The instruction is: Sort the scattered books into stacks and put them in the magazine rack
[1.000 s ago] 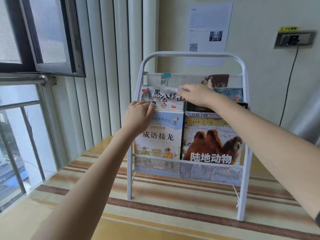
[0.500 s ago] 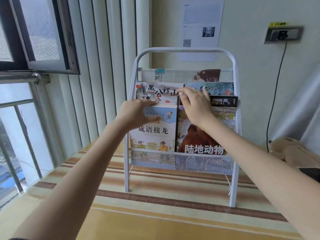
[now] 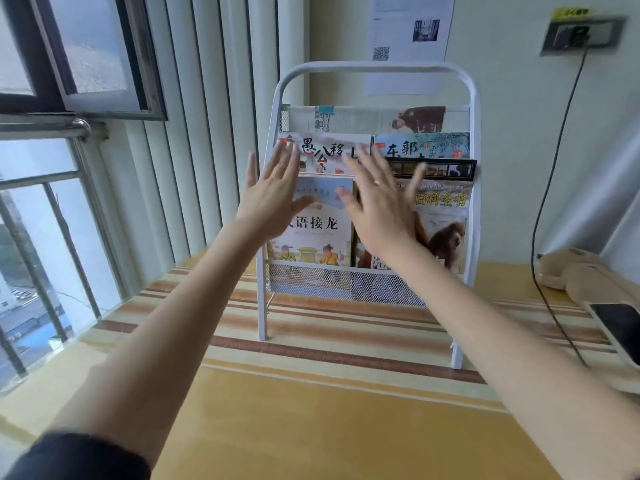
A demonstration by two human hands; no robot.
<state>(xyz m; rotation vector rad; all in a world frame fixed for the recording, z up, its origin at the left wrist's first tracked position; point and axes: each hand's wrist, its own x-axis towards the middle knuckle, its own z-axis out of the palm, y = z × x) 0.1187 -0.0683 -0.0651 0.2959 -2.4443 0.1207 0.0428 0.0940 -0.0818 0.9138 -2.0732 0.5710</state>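
A white metal magazine rack (image 3: 473, 209) stands on the striped surface against the wall, its tiers filled with books. The front tier holds a pale book with children on the cover (image 3: 317, 240) and a camel book (image 3: 445, 230). Behind them stand a white calligraphy-title book (image 3: 323, 150), a blue-green book (image 3: 424, 145) and a black-edged one (image 3: 446, 169). A clipped paper bundle (image 3: 363, 118) fills the back tier. My left hand (image 3: 273, 199) and my right hand (image 3: 379, 202) hover in front of the books with fingers spread, holding nothing.
A window with metal bars (image 3: 52, 209) and vertical blinds (image 3: 207, 133) lie to the left. At the right are a plush toy (image 3: 575, 275), a phone (image 3: 620, 327) and a black cable (image 3: 547, 202) running to a wall socket (image 3: 581, 34).
Both hands have let go of the book tops and opened, fingers spread, drawing slightly back from the rack. The view has moved closer and shifted right.
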